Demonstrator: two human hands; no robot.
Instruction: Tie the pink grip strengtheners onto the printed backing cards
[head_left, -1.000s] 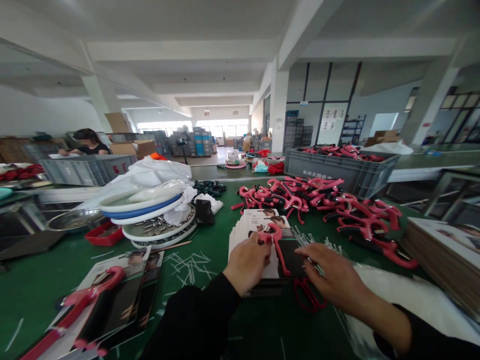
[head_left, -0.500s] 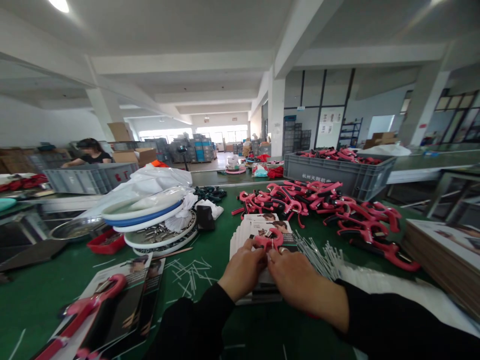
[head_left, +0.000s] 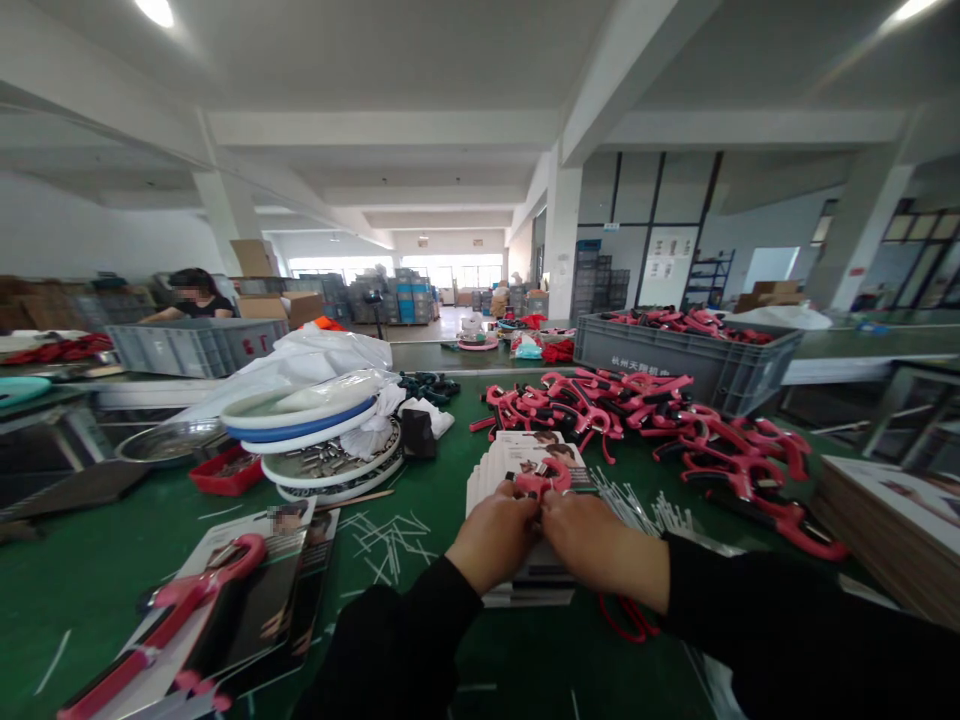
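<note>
Seen from the head camera, the person's left hand and right hand meet close together over the near part of a green work bench, with the fingers curled inward. A small pink-red plastic tool sits between them, pinched by the fingertips of both hands, just above the knuckles. Under the hands lies a fanned stack of printed cards. A thin red loop lies on the bench just below the right forearm, and white plastic strips are scattered just right of the hands.

Beyond the cards, a heap of pink-and-black handles spreads toward the far edge of the bench, and a grey plastic crate holding more of them stands past it. A stack of printed boards sits at the right edge. Toward the near left corner, a pink tool lies on a printed card. Farther left are stacked white round trays beneath a white plastic bag, a red tray and a steel bowl. In the distance, a co-worker sits behind another grey crate.
</note>
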